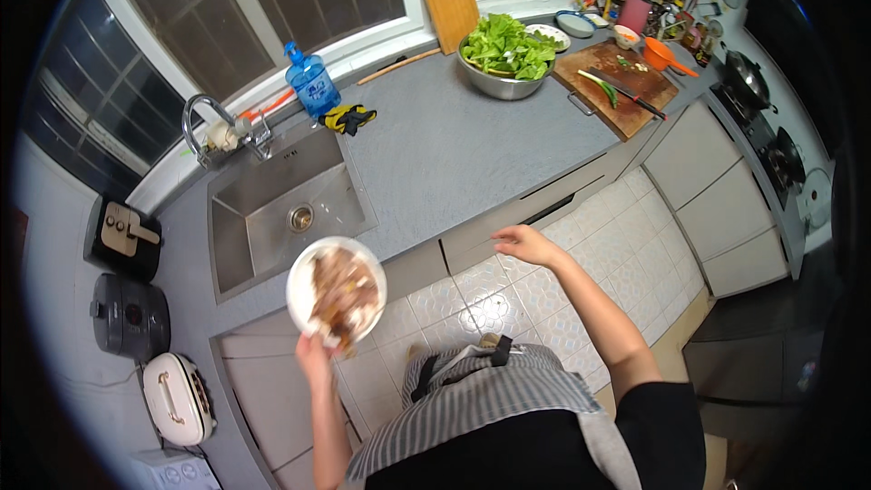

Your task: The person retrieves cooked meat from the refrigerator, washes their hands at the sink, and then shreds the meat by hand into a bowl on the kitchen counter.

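Note:
My left hand (316, 358) grips the near rim of a round white dish (300, 294). In the dish lies brown food (346, 284), blurred, perhaps cooked meat or scraps, and a bit of it hangs at the near edge. The dish is held up in front of the stainless steel sink (272, 207), overlapping the counter edge in the view. My right hand (527, 245) is bare, its fingers loosely spread, in front of the cabinet drawers (476, 245). Nothing shows between its fingers.
On the grey counter (435, 150) stand a blue pump bottle (311, 82), yellow-black gloves or cloth (348, 119) and a steel bowl of lettuce (507, 54). Farther right, a cutting board (633, 112) bears a knife (629, 93) and scallion (602, 87). Small appliances, including an air fryer (122, 238), line the left.

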Tool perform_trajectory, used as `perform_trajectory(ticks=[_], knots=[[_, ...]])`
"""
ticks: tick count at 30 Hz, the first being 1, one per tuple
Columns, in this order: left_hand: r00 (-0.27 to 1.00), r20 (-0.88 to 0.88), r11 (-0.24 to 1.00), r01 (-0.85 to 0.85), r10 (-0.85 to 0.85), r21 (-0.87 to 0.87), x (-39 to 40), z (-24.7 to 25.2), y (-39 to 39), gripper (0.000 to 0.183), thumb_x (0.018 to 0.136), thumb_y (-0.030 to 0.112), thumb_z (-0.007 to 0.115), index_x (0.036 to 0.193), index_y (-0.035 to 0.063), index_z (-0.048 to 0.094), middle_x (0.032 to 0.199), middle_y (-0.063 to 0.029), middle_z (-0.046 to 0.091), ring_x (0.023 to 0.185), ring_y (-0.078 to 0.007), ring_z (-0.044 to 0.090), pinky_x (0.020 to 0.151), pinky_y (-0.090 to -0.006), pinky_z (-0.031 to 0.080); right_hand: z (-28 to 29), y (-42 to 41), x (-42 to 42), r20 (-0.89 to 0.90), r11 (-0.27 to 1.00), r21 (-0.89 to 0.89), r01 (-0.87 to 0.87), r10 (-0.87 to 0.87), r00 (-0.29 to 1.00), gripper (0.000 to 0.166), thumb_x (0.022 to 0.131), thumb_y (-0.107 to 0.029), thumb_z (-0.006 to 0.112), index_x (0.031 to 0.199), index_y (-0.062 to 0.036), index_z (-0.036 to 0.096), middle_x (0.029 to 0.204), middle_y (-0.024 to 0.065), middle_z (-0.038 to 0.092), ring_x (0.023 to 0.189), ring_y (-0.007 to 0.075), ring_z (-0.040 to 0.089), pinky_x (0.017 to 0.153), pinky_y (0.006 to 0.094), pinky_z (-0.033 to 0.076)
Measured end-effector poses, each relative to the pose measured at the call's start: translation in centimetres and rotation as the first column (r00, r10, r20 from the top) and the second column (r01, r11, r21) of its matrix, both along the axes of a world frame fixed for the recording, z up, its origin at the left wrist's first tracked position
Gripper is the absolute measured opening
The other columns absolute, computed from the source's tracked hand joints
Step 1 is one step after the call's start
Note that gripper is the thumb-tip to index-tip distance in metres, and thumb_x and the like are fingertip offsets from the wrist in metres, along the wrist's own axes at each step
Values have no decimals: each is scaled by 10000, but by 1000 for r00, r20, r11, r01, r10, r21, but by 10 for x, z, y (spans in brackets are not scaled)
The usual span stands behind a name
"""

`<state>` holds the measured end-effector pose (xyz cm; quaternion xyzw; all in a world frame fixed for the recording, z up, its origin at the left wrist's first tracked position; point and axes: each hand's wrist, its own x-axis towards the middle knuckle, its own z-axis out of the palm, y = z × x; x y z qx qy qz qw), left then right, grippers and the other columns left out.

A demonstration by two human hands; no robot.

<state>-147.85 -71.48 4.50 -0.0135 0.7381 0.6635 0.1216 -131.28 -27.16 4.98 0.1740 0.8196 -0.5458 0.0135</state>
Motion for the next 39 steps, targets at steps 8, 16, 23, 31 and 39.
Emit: perform_trajectory(ticks=[8,16,23,31,39], knots=[[917,208,938,319,-341,136,-42,-19,293,200,876,45,399,988,-92,492,777,-171,627,541,-200,629,425,-245,509,9,62,63,74,909,-222,352,-344,936,314,847,-146,618,1126,-6,584,836,19,614,769,94,547,713,249,465],[848,262,888,434,-460,155,-82,-69,427,191,899,82,399,987,-69,476,766,-164,622,543,-199,629,437,-252,516,6,126,66,49,864,-82,497,-494,868,298,853,-157,613,1116,-18,593,834,27,616,761,99,557,701,262,473],[745,397,838,526,-537,146,-103,-75,429,219,913,156,456,1041,-21,466,809,-126,616,517,-194,616,405,-277,485,19,156,3,51,861,-63,505,-502,863,289,849,-143,616,1104,-8,597,854,36,634,762,102,568,697,246,477],[665,115,675,719,-737,165,-154,89,375,245,858,192,566,1038,28,581,865,-51,546,727,-105,478,635,-249,423,51,207,-84,15,943,19,332,-332,943,294,832,-120,618,1096,9,594,840,60,643,750,108,575,699,255,478],[69,-775,-175,958,-628,227,-108,286,356,179,870,244,522,808,102,612,673,-58,517,576,-196,449,521,-327,396,102,210,-118,24,972,234,8,-14,1000,279,748,-118,684,997,-24,602,794,74,585,726,171,565,678,300,473]])
